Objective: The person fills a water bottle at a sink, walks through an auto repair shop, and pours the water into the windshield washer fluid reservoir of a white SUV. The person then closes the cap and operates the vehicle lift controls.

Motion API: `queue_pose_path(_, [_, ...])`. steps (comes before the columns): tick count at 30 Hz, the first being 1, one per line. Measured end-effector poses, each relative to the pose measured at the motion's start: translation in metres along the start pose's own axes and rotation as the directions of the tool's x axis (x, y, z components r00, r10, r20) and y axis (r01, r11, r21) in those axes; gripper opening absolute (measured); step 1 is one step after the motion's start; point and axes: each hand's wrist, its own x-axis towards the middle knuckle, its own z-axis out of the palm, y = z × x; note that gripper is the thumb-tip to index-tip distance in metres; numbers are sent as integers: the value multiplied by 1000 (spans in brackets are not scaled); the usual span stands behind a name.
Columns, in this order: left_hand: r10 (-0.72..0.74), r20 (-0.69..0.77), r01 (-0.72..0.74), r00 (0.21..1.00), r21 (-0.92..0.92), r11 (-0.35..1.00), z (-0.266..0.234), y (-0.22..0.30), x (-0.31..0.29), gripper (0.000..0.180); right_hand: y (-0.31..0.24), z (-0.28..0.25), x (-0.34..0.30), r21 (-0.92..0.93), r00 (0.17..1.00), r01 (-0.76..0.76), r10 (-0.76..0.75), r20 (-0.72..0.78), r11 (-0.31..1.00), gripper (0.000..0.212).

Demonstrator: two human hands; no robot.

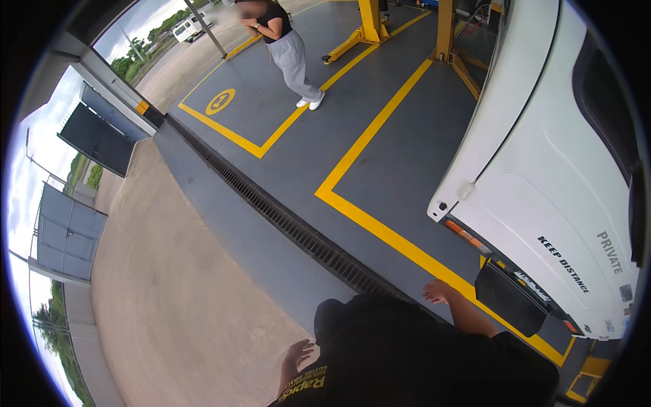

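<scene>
My left hand (299,353) hangs low beside my black shirt (407,356), over the pale concrete. Its fingers are loosely bent and apart, with nothing in them. On the other side my right hand (437,292) is held out above the grey floor, close to a yellow painted line (380,230). That hand is bare too, its fingers slightly spread. Nearest to it stands a white vehicle (522,203) with a black mud flap (510,298) under its body, apart from my fingers.
A dark drain grate (291,220) runs across the floor ahead of me. Beyond it a person (291,57) in grey trousers stands near yellow lift posts (371,24). Grey metal gates (68,227) are at the left; a yellow metal frame (588,380) is at the lower right.
</scene>
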Motion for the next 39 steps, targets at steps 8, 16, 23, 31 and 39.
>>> queue_pose_path(8, [-310, -128, 329, 942, 173, 928, -3, 216, 133, 42, -135, -94, 77, 416, 956, 65, 63, -287, 907, 30])
queue_pose_path(16, [226, -306, -148, 925, 258, 955, -76, 710, 276, 50, -213, -31, 122, 312, 902, -429, 380, 207, 848, 31])
queue_pose_path(23, [487, -80, -366, 870, 559, 744, 153, 1062, 374, 37, -314, -104, 247, 702, 930, -270, 368, 13, 658, 35])
queue_pose_path(31, [-208, -70, 176, 976, 815, 552, 317, 1080, 440, 25, -487, -353, 307, 820, 922, -44, 339, -187, 571, 31])
queue_pose_path(39, [-39, -132, 128, 990, 777, 616, 492, 1290, 498, 21, -580, -618, 339, 882, 823, 202, 414, -388, 425, 26])
